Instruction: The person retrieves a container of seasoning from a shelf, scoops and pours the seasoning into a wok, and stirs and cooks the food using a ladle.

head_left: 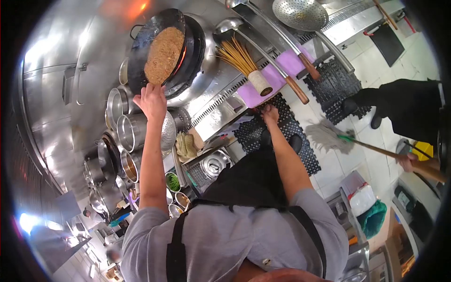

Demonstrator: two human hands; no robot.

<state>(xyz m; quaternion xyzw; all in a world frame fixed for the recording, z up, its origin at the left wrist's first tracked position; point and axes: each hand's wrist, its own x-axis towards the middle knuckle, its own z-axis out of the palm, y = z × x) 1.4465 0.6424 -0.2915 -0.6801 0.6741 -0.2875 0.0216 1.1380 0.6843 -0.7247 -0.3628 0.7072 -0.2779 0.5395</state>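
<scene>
My left hand (152, 102) is closed on the near edge of a black wok (137, 58). The wok is tilted over a burner (195, 51), and an orange glow shows beneath its rim. Brown, crumbly food (164, 54) lies inside it. Lower down on the right, my right hand (269, 114) is at the counter's front edge with its fingers curled; what they hold, if anything, is hidden. Just above that hand, a bamboo wok brush (258, 82) rests on a purple cloth (251, 96). Two ladles (296, 89) (310, 66) lie across the counter.
A large strainer (300, 14) is at the top. Metal pots (129, 131) and a perforated ladle (168, 131) stand left. A folded glove (186, 145) lies near my waist. On the right, another person's hand (407, 162) holds a mop (331, 136) over tiles and black mats (333, 84).
</scene>
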